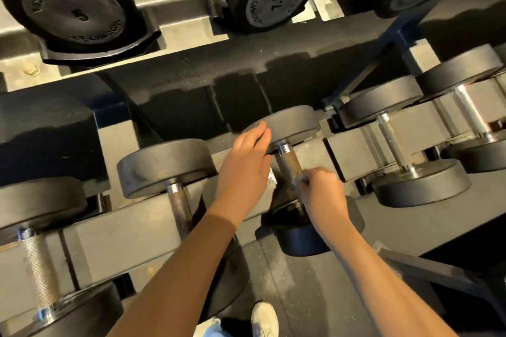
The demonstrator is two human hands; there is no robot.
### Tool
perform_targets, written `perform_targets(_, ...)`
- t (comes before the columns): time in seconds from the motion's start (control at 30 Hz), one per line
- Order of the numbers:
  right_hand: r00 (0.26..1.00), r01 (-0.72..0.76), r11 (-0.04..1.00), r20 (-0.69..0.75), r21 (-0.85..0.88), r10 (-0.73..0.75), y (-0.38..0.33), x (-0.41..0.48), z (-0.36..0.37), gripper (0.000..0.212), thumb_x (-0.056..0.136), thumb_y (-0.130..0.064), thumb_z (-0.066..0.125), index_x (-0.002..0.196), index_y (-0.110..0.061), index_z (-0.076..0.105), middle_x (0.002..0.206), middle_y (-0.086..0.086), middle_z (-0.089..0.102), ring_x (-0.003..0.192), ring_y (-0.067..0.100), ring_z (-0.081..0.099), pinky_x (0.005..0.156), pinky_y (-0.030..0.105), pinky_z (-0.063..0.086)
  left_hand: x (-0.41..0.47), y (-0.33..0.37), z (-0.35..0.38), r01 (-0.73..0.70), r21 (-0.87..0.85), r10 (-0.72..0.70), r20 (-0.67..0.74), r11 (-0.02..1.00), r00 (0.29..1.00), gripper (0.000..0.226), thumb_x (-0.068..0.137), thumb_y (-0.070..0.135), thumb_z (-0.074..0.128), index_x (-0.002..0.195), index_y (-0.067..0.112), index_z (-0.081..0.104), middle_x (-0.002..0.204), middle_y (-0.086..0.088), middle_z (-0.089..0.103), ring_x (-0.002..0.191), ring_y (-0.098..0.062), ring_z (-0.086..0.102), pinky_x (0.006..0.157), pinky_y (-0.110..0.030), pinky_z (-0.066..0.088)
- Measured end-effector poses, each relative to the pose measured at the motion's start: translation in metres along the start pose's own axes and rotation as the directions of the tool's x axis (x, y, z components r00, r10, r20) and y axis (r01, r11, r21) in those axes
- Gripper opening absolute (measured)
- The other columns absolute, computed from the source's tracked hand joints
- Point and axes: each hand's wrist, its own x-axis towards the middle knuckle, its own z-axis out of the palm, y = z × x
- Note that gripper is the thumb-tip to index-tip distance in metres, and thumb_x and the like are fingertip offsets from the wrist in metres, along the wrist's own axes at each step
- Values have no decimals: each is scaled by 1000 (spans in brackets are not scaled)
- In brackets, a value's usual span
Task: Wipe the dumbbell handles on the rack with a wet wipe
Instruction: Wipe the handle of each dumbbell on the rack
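The right hand (324, 191) pinches a crumpled wipe (298, 181) against the near part of the middle dumbbell's handle (287, 160), while the left hand (242, 164), fingers straight and together, rests on its far weight (294, 120) on the lower rack (115, 230).

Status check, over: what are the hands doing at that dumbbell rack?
Left hand flat on the black round dumbbell head. Right hand pinches a crumpled pale wet wipe against the brownish metal handle. Nothing in the way.
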Motion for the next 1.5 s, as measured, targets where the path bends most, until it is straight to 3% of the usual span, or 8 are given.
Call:
perform_targets(0.1, 973, 87, 980, -224, 181, -45, -2, 6, 1, 15, 93, -15, 55, 96, -8, 68, 84, 1, 59, 75, 14, 55, 62, 18, 35, 0, -2, 2, -13, -29, 13, 9, 999, 1000, 49, 99, 19, 43, 147, 19, 31, 154, 6, 25, 141, -9, 21, 113, -30, 32)
perform_targets(0.2, 952, 127, 921, -307, 368, -9, -13, 14, 1, 15, 93, -14, 57, 85, -10, 70, 76, 1, 62, 68, 13, 56, 56, 11, 37, 2, -6, 4, -38, -38, 39, 27, 999, 999, 49, 99, 20, 43, 147, 19, 32, 154, 6, 25, 141, -9, 21, 112, -33, 35)
perform_targets(0.3, 962, 84, 893, -270, 442, 43, -12, 16, 1, 15, 92, -17, 60, 85, -10, 70, 78, 3, 65, 65, 3, 53, 57, 7, 39, 1, -8, 4, -35, -65, 38, 43, 997, 998, 50, 100, 19, 42, 148, 19, 29, 154, 6, 23, 142, -10, 20, 111, -37, 37)
perform_targets(0.53, 992, -24, 945, -109, 326, 63, 9, 7, -5, 5, 86, -12, 67, 86, -12, 72, 78, -2, 63, 66, 1, 53, 46, 8, 37, 2, -13, 5, -49, -63, 52, 59, 997, 997, 51, 101, 21, 39, 149, 20, 25, 155, 7, 20, 142, -9, 17, 110, -38, 38)
perform_targets(0.77, 962, -23, 739, -187, 673, 200, -19, 38, -11, 7, 87, -16, 66, 92, -19, 62, 76, -10, 56, 68, 0, 52, 60, 16, 40, 2, -12, 12, -7, -61, 11, 67, 998, 998, 53, 101, 21, 38, 150, 24, 17, 157, 11, 13, 144, -4, 6, 117, -35, 26)
perform_targets(1.0, 996, 55, 915, -85, 401, -23, 20, 20, -9, 9, 85, -19, 70, 76, -16, 66, 72, -5, 60, 64, 2, 52, 57, 14, 34, 0, -1, 20, 86, -109, -86, 5, 990, 996, 52, 101, 19, 39, 150, 21, 21, 157, 10, 15, 144, -6, 9, 116, -26, 16)
perform_targets(1.3, 973, 210, 786, -207, 582, -106, 1, 46, -14, 7, 86, -14, 67, 80, -14, 68, 72, -4, 63, 69, 4, 58, 62, 8, 40, -2, 9, 32, 133, -110, -144, -98, 985, 985, 51, 101, 17, 41, 149, 17, 25, 156, 5, 21, 143, -6, 13, 115, -21, 13)
perform_targets(1.5, 978, 125, 941, 121, 315, -170, 37, 27, -21, 14, 82, -9, 70, 72, -15, 63, 75, 0, 60, 71, 13, 57, 64, 18, 42, -5, 14, 38, 164, -175, -188, -129, 971, 974, 52, 101, 17, 41, 150, 18, 23, 156, 8, 19, 143, -3, 13, 111, -12, 12)
